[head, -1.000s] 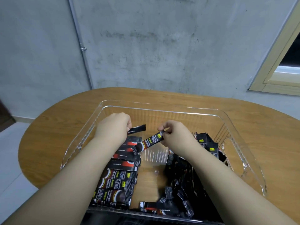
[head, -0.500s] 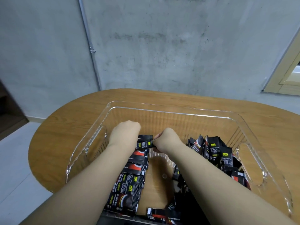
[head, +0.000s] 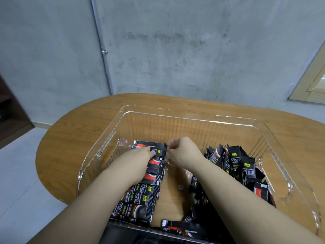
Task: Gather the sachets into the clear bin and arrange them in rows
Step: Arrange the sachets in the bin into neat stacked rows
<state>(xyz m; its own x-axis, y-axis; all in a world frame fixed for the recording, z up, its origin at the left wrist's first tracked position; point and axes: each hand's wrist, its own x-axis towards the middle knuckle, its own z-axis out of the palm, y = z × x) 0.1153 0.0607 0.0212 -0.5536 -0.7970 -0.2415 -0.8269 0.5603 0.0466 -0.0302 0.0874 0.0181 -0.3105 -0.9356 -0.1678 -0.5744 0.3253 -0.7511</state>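
Sachet [head: 149, 148] now flat atop row; left hand [head: 140, 155] fingers pressing it; right hand [head: 182, 152] curled, empty.

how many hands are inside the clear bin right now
2. The left hand rests on the far sachet of the flat row at the bin's left side. The right hand is beside it, mid-bin, fingers curled. None seem hidden.

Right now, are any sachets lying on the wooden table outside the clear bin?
No, every visible sachet, the left row and the right pile, lies inside the clear bin.
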